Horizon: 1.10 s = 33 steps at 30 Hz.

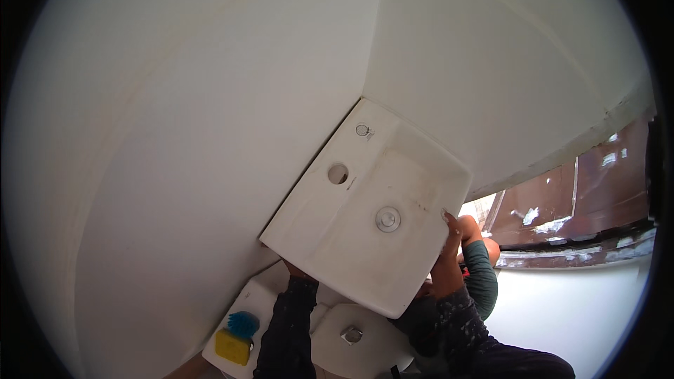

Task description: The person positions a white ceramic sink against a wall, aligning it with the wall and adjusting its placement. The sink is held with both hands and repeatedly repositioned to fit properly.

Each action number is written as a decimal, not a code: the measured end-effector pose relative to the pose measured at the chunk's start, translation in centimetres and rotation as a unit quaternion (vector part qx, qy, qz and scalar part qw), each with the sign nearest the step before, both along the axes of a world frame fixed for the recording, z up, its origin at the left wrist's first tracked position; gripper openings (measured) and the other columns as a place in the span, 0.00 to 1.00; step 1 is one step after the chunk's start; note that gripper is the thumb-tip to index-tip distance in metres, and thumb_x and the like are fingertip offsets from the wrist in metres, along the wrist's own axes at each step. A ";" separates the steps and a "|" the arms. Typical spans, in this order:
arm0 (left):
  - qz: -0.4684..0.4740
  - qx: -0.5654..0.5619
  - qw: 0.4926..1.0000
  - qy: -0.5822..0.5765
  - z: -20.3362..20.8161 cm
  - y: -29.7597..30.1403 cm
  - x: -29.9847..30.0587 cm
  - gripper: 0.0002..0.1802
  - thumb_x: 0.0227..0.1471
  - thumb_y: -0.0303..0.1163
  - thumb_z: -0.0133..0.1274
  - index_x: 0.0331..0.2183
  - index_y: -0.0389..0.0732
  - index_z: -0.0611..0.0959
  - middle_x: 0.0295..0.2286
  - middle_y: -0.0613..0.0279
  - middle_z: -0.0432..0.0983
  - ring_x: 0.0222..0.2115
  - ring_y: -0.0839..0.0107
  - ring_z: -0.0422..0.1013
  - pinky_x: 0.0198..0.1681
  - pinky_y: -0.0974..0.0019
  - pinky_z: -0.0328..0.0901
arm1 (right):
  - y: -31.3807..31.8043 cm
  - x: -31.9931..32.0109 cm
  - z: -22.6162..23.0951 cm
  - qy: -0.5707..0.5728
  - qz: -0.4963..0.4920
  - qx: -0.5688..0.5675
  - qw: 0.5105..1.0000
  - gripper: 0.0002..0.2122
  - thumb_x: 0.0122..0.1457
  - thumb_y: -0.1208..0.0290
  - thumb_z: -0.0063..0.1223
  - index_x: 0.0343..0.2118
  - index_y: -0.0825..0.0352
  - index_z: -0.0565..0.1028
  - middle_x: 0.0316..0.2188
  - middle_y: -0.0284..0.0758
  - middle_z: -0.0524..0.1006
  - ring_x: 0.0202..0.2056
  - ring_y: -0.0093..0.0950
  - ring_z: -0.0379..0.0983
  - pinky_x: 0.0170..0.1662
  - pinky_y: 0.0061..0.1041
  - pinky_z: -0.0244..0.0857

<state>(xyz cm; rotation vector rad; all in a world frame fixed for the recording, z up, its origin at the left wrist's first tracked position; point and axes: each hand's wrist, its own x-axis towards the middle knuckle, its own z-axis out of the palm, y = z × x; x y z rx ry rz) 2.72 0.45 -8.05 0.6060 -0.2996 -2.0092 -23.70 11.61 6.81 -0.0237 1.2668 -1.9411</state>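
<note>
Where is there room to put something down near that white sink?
The toilet tank lid has a bare strip between the yellow sponge and the left hand. The cistern top is bare around its button. Under the sink is crowded: both arms, right hand on its edge.

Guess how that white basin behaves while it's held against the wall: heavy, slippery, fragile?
The white basin looks like thick glazed ceramic: probably rigid and heavy, as both hands support its edges. The glaze looks smooth, so likely slippery. It would probably chip if knocked.
</note>
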 end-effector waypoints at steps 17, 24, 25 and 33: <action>0.067 0.001 0.981 -0.184 15.4 -0.2 -1.9 0.52 0.48 0.77 0.22 0.61 0.47 0.58 0.58 0.61 0.58 0.57 0.59 0.57 0.61 0.56 0.52 | -0.4 -1.8 -4.2 -0.169 0.036 -0.066 0.983 0.32 0.51 0.69 0.49 0.61 0.65 0.54 0.47 0.44 0.70 0.42 0.38 0.73 0.45 0.33 0.69; -0.033 0.049 0.968 -0.243 19.2 -0.7 -1.4 0.51 0.50 0.75 0.24 0.61 0.46 0.58 0.59 0.60 0.57 0.58 0.56 0.56 0.60 0.51 0.51 | -0.4 -1.1 -3.5 -0.117 -0.006 -0.055 0.992 0.41 0.51 0.72 0.49 0.66 0.59 0.41 0.54 0.43 0.64 0.48 0.36 0.68 0.49 0.30 0.66; -0.046 0.056 0.949 -0.307 20.1 -0.4 -1.1 0.50 0.51 0.75 0.24 0.61 0.46 0.58 0.59 0.59 0.57 0.58 0.55 0.56 0.60 0.51 0.51 | -0.4 -1.1 -3.7 -0.116 0.001 -0.061 0.991 0.41 0.51 0.72 0.49 0.66 0.60 0.41 0.54 0.43 0.64 0.48 0.36 0.68 0.49 0.30 0.66; 0.060 -0.624 0.122 -0.769 43.4 2.6 8.1 0.45 0.38 0.49 0.65 0.55 0.38 0.69 0.53 0.47 0.63 0.55 0.47 0.58 0.56 0.48 0.54 | -0.4 -0.8 -7.5 -0.080 0.002 -0.072 0.994 0.37 0.53 0.68 0.49 0.64 0.66 0.44 0.52 0.43 0.66 0.48 0.36 0.69 0.49 0.30 0.67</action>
